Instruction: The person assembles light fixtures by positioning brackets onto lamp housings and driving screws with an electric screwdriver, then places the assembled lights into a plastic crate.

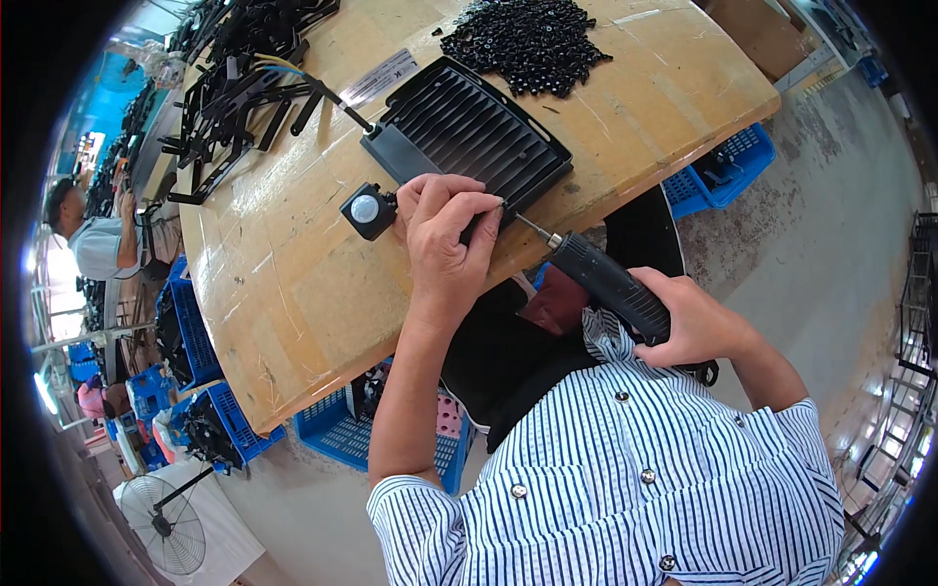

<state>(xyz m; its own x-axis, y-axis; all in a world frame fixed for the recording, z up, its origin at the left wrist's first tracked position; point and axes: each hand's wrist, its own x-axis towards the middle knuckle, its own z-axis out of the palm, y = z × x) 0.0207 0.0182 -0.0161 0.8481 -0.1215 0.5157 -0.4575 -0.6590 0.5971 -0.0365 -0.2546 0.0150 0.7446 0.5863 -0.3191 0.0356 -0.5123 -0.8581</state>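
finned housing (477,139) beside probable screws (528,44)

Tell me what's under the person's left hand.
Around the left hand you can see part of the black finned housing and the tan tabletop; whatever lies directly beneath the hand is covered.

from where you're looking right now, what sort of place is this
Probably a factory assembly workshop: a heap of small black screws, a pile of slim black brackets and a black cylindrical power screwdriver in the right hand suggest it.
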